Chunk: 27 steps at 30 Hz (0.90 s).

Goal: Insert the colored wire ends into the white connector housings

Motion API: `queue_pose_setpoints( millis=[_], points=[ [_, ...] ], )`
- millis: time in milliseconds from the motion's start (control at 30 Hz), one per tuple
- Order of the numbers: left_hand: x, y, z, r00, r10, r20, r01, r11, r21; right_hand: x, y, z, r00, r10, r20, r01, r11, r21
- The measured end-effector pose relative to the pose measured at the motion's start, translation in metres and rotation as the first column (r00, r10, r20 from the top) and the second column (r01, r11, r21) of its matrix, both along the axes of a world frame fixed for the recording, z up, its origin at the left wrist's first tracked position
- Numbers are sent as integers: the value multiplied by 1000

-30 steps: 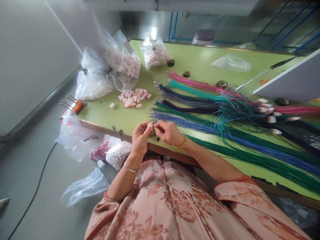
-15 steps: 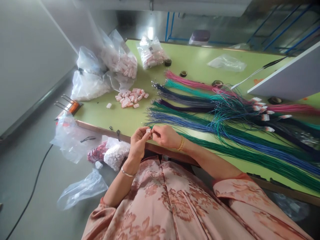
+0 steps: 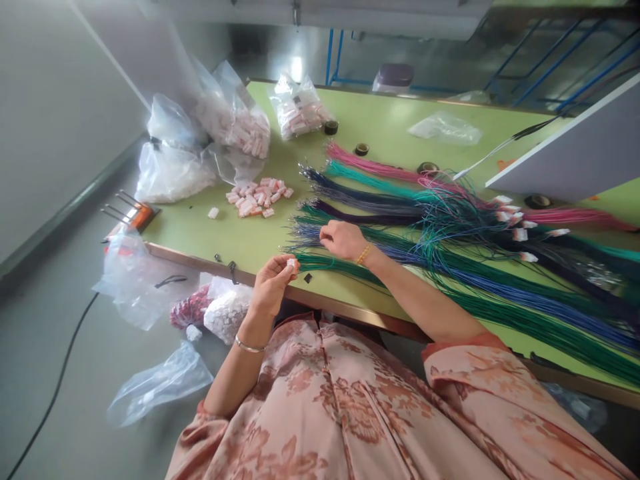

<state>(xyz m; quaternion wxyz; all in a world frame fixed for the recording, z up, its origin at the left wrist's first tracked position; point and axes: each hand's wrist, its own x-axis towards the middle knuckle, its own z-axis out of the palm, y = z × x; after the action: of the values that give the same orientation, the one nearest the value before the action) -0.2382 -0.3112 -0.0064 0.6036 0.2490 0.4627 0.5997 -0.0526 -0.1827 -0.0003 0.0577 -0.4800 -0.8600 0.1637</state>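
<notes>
My left hand [image 3: 271, 283], near the table's front edge, pinches a small white and orange connector housing [image 3: 292, 265] between thumb and fingers. Green wires [image 3: 330, 264] lie just right of it; whether one is seated in the housing I cannot tell. Curled over the blue wires [image 3: 313, 233] is my right hand [image 3: 345, 240], its fingers closed; what they grip, if anything, is hidden. Behind my left hand lies a loose pile of similar connector housings [image 3: 257, 197], with a single white one [image 3: 213, 213] apart to its left.
Dark wires [image 3: 360, 190], teal wires [image 3: 375, 180] and pink wires [image 3: 365, 160] run rightward, crossed by a tangle ending in white connectors [image 3: 520, 234]. Bags of housings [image 3: 303, 110] stand at the back. Black tape rolls [image 3: 362, 149] and a pronged orange holder [image 3: 143, 217] sit on the green table [image 3: 185, 233].
My right hand has left the connector housing and moved up and right to the blue wires. My left hand keeps its pinch on the housing. A small black piece now shows at the table edge.
</notes>
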Motion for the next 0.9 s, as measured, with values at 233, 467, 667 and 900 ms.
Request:
queue_pose_setpoints(
  millis=[233,467,667,900],
  points=[
    [1,-1,1,1000,-12,8,12,1000,-16,4,-1,-1,997,75,23,-77,995,63],
    [7,0,5,1000,-8,-28,8,1000,4,-16,1,17,974,76,-213,-94,993,-73],
    [13,0,2,999,-1,-48,4,998,63,-55,3,27,934,95,-344,-146,982,-123],
    [16,1,6,998,64,-10,-63,993,99,-57,-14,34,764,40,-644,-230,950,-213]
  ],
)
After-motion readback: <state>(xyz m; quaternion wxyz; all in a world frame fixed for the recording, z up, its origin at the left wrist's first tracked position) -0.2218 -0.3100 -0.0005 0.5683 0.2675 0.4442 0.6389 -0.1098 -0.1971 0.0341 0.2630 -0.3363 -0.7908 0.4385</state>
